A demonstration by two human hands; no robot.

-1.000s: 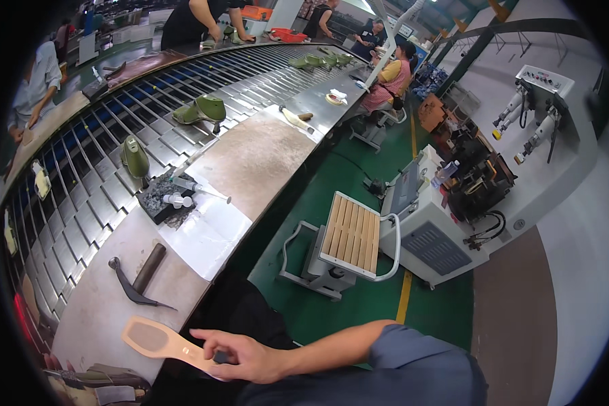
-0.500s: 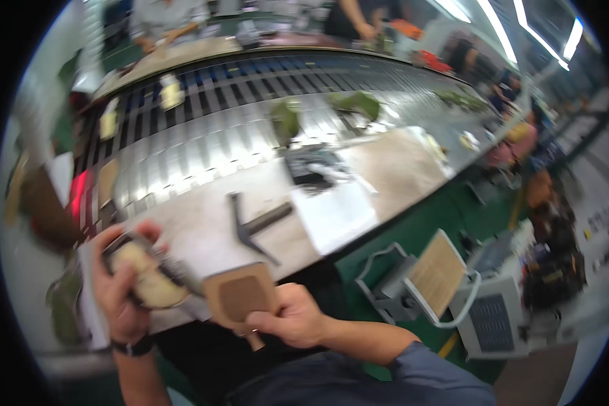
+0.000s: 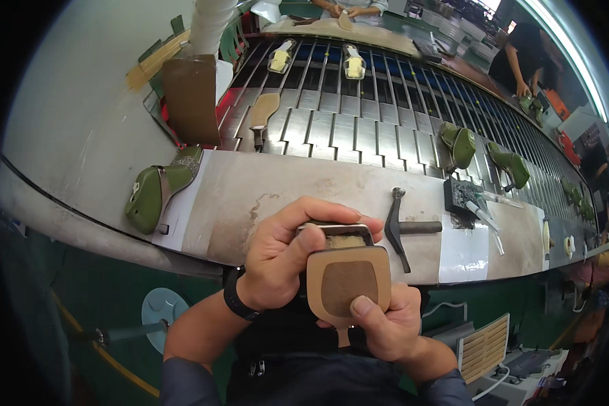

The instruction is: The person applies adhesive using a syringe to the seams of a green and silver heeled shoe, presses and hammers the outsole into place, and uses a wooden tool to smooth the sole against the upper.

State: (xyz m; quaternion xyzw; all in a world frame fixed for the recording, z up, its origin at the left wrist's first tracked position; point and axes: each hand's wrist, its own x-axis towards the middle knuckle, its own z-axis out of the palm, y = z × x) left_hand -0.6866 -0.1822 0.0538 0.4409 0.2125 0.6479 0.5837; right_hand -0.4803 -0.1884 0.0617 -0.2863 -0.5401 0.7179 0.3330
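My left hand, with a black wristband below it, is closed around a shoe upper with a shiny dark rim and a pale yellow underside. Just in front of it, my right hand grips a tan shoe sole with a darker brown middle and a narrow tail pointing down at me. My right thumb lies on the brown area. The sole's far edge overlaps the upper and covers most of it; whether the two touch, I cannot tell. Beyond my right hand, a hammer lies on the bench.
Green shoe lasts stand on the left bench end and by the slatted metal conveyor. Another tan sole and two yellow-bottomed shoes rest on the conveyor. A black block with brushes sits right of the hammer. People work across the line.
My hands have come together before me, bringing the sole up against or close over the upper. The view has swung left, so the hammer and conveyor appear farther right.
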